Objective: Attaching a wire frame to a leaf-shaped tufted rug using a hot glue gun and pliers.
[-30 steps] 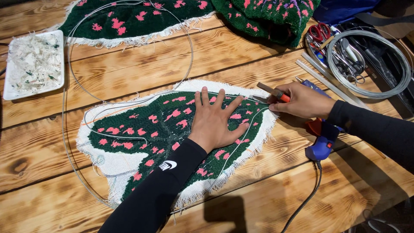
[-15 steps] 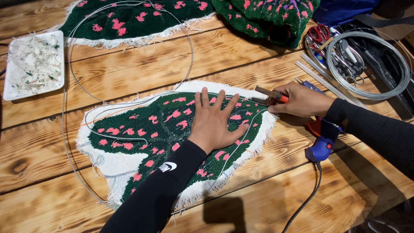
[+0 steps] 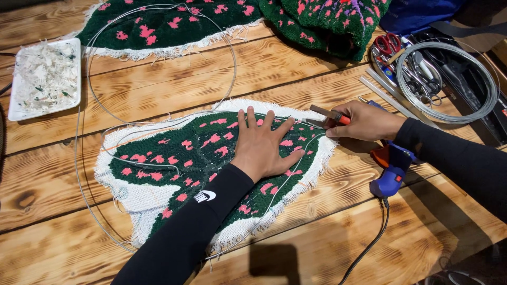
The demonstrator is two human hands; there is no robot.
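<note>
A leaf-shaped tufted piece (image 3: 179, 163), dark green with pink spots and a white fringe, lies on the wooden table (image 3: 296, 68). My left hand (image 3: 262, 142) presses flat on it, fingers spread. A thin metal wire (image 3: 158, 119) loops over the piece and around the table. At the piece's right tip, my right hand (image 3: 364, 121) grips a pair of pliers with an orange handle (image 3: 328, 113), its jaws at the wire.
A blue and orange glue gun (image 3: 390, 169) lies under my right forearm, cord trailing down. A coil of wire (image 3: 446, 82), scissors (image 3: 388, 45) and tools sit at the upper right. A white tray of scraps (image 3: 45, 79) is at the left. More tufted pieces (image 3: 174, 21) lie along the far edge.
My right hand with the pliers has shifted slightly left toward the piece's tip. My left hand stays pressed in place.
</note>
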